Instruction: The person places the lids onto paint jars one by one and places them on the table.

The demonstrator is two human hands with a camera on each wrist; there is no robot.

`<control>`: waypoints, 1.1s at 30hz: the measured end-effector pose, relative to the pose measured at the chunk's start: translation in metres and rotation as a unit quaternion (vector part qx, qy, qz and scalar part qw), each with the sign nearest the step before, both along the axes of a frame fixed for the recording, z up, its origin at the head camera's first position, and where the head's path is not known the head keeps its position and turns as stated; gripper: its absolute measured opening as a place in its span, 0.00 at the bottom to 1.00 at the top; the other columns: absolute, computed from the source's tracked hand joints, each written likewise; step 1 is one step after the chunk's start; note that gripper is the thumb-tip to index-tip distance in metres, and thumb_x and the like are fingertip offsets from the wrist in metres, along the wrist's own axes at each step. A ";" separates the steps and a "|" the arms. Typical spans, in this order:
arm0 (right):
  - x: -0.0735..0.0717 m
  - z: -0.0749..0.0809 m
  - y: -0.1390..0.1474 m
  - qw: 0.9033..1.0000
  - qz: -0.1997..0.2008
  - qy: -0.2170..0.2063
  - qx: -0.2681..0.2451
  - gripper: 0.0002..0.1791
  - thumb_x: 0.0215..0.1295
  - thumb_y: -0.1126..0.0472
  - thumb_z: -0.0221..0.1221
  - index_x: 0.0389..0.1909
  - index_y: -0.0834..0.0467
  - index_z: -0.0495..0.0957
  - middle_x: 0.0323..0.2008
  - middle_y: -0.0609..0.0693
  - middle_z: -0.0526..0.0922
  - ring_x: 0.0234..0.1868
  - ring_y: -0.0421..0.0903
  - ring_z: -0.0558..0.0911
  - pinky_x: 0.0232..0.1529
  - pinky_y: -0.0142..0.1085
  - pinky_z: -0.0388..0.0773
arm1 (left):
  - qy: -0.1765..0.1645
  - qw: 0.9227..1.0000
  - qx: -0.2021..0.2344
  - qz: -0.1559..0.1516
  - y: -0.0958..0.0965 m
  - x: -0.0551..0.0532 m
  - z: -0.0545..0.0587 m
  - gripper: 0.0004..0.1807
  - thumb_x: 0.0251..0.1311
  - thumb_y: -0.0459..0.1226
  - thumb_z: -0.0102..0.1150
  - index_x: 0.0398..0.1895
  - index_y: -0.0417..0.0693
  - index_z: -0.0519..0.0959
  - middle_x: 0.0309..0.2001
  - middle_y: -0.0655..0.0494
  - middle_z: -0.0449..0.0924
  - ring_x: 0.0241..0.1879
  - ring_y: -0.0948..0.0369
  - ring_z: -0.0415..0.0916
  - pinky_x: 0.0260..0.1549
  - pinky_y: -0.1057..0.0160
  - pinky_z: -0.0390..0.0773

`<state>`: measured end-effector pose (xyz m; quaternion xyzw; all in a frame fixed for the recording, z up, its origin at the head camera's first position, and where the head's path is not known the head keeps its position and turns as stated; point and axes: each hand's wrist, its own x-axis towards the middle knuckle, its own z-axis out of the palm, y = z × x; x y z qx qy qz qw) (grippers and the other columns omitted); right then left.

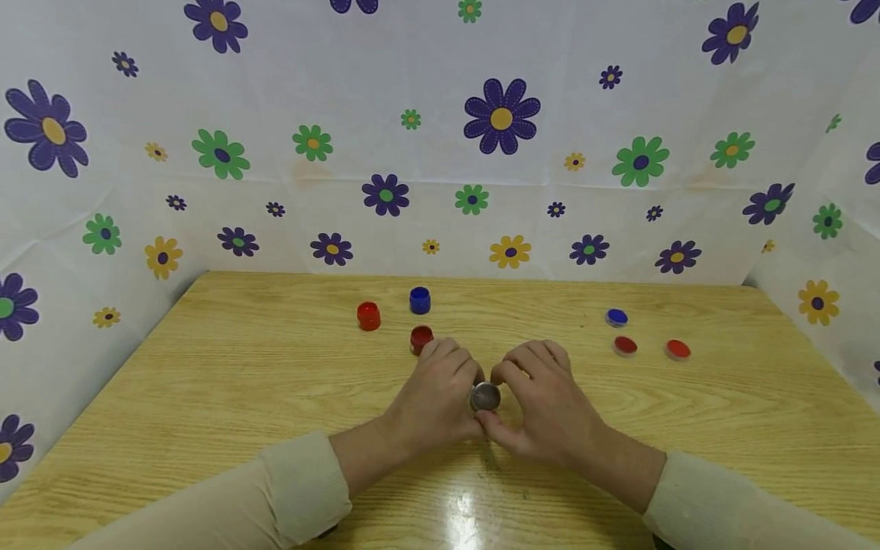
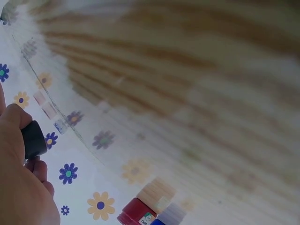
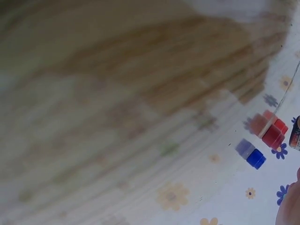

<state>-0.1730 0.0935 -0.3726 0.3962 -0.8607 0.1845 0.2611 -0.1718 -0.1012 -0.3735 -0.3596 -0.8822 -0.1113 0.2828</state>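
Note:
Both hands meet around a small dark paint jar (image 1: pixel 486 397) over the front middle of the table, its round grey top facing up. My left hand (image 1: pixel 440 391) grips the jar from the left, and in the left wrist view the dark jar (image 2: pixel 33 139) sticks out from the fingers. From the other side my right hand (image 1: pixel 546 401) pinches it between thumb and fingers. Only a sliver of the right hand (image 3: pixel 288 208) and the labelled jar (image 3: pixel 295 133) shows in the right wrist view. Whether the top is a lid or bare paint I cannot tell.
Beyond the left hand stand a dark red paint jar (image 1: pixel 422 340), a bright red jar (image 1: pixel 368 316) and a blue jar (image 1: pixel 420 300). To the right lie a blue lid (image 1: pixel 616 318), a dark red lid (image 1: pixel 625 346) and a red lid (image 1: pixel 677 350). A flowered sheet (image 1: pixel 426 153) backs the wooden table (image 1: pixel 241 382).

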 end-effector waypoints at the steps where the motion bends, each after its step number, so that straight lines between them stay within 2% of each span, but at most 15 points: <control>1: 0.000 0.000 0.000 1.000 -0.004 -0.006 0.002 0.16 0.54 0.45 0.66 0.34 0.52 0.77 0.37 0.45 0.75 0.45 0.45 0.72 0.56 0.46 0.62 | -0.002 1.000 0.000 -0.001 0.000 0.000 0.000 0.25 0.35 0.55 0.80 0.27 0.50 0.79 0.28 0.61 0.77 0.36 0.61 0.68 0.43 0.61 0.68; 5: 0.001 0.000 0.001 1.000 -0.015 -0.015 0.007 0.18 0.55 0.42 0.66 0.32 0.52 0.75 0.35 0.44 0.73 0.44 0.44 0.72 0.56 0.46 0.62 | -0.006 1.000 0.002 -0.009 0.000 0.001 0.001 0.23 0.36 0.53 0.80 0.27 0.50 0.79 0.28 0.61 0.77 0.36 0.61 0.68 0.43 0.62 0.68; 9: 0.000 0.000 0.001 1.000 -0.019 -0.013 0.002 0.22 0.56 0.39 0.65 0.33 0.53 0.75 0.35 0.44 0.73 0.43 0.45 0.72 0.54 0.47 0.63 | -0.029 0.999 0.024 -0.013 0.000 0.000 0.000 0.21 0.36 0.49 0.79 0.27 0.49 0.79 0.28 0.61 0.77 0.36 0.61 0.68 0.44 0.61 0.69; 14: -0.002 -0.002 0.000 1.000 0.003 -0.004 -0.014 0.18 0.55 0.46 0.64 0.39 0.54 0.78 0.37 0.46 0.76 0.43 0.45 0.72 0.52 0.48 0.63 | -0.055 0.997 0.051 -0.007 -0.001 0.000 0.000 0.23 0.33 0.49 0.81 0.28 0.47 0.80 0.29 0.61 0.77 0.36 0.61 0.68 0.44 0.59 0.69; 18: -0.003 -0.004 0.000 1.000 0.023 0.005 -0.022 0.15 0.51 0.52 0.64 0.39 0.54 0.80 0.38 0.46 0.76 0.44 0.45 0.72 0.51 0.48 0.63 | -0.047 0.998 0.042 -0.008 -0.001 0.000 0.000 0.25 0.32 0.50 0.81 0.29 0.46 0.80 0.29 0.60 0.77 0.35 0.61 0.68 0.43 0.60 0.69; 25: -0.002 -0.004 0.000 0.999 0.037 0.012 -0.023 0.14 0.52 0.53 0.64 0.38 0.54 0.80 0.38 0.45 0.76 0.44 0.45 0.72 0.49 0.47 0.62 | -0.027 0.999 0.024 -0.012 -0.001 0.000 -0.001 0.23 0.34 0.50 0.79 0.29 0.47 0.79 0.28 0.59 0.77 0.35 0.61 0.68 0.44 0.59 0.70; 33: 0.000 -0.002 -0.001 1.000 0.018 -0.008 -0.014 0.14 0.52 0.49 0.66 0.35 0.53 0.77 0.37 0.45 0.75 0.44 0.45 0.72 0.51 0.47 0.62 | -0.012 1.000 0.008 -0.015 -0.001 0.000 -0.001 0.25 0.34 0.53 0.80 0.28 0.48 0.79 0.28 0.60 0.77 0.35 0.61 0.68 0.42 0.61 0.68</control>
